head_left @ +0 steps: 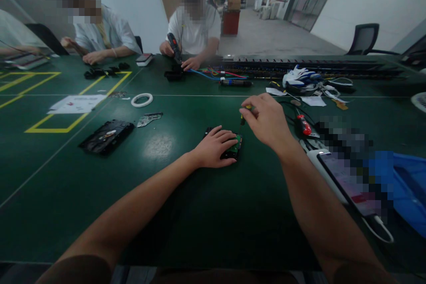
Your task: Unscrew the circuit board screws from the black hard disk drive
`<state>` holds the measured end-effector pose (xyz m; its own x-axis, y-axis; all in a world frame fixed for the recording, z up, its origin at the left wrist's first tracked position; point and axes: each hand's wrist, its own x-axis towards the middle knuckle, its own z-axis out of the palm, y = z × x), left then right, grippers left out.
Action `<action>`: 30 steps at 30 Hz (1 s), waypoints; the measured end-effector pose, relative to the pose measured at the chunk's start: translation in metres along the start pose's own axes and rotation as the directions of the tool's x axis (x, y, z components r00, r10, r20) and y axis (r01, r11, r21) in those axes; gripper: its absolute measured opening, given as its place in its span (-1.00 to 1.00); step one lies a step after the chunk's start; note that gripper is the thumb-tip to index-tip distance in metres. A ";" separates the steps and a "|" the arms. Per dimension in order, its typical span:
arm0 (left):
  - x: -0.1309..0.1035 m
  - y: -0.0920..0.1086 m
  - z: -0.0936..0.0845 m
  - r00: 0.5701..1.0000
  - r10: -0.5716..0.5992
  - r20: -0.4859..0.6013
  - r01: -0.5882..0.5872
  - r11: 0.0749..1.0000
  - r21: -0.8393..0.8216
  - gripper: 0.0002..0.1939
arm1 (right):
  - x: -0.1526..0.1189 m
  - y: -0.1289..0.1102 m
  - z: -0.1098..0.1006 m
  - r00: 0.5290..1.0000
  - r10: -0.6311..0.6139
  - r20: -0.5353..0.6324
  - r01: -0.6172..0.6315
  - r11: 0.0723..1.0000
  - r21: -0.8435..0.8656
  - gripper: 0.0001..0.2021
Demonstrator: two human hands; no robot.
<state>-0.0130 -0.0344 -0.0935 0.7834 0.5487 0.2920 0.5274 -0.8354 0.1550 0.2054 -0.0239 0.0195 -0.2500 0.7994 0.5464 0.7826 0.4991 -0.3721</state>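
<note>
A hard drive with a green circuit board facing up lies on the green table in front of me. My left hand is laid over it, thumb along the near edge and fingers across the top, holding it against the table. Much of the drive is hidden under that hand. Just right of the drive, my right hand pinches a small yellow-and-black screwdriver. Its shaft points down towards the board's right side; I cannot tell whether the tip touches a screw.
Left lie an opened black casing, a metal plate, a white tape roll and papers. Right are a red-handled tool, a phone, gloves and a blue bag. Across the table, a co-worker holds a power screwdriver.
</note>
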 end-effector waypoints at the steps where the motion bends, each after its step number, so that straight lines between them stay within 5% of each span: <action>1: 0.000 0.001 -0.002 1.000 -0.003 0.011 0.003 1.000 0.001 -0.29 | 0.000 -0.001 0.001 1.000 0.004 -0.006 -0.004 1.000 0.003 -0.91; 30: 0.000 0.006 0.014 0.993 -0.043 -0.111 0.043 0.999 -0.008 -0.37 | 0.000 -0.002 -0.007 0.998 -0.014 0.055 0.012 0.999 0.043 -0.81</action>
<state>-0.0052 -0.0392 -0.1061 0.7183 0.5774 0.3881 0.5576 -0.8114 0.1752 0.2073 -0.0270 0.0257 -0.2919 0.8093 0.5097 0.7541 0.5225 -0.3978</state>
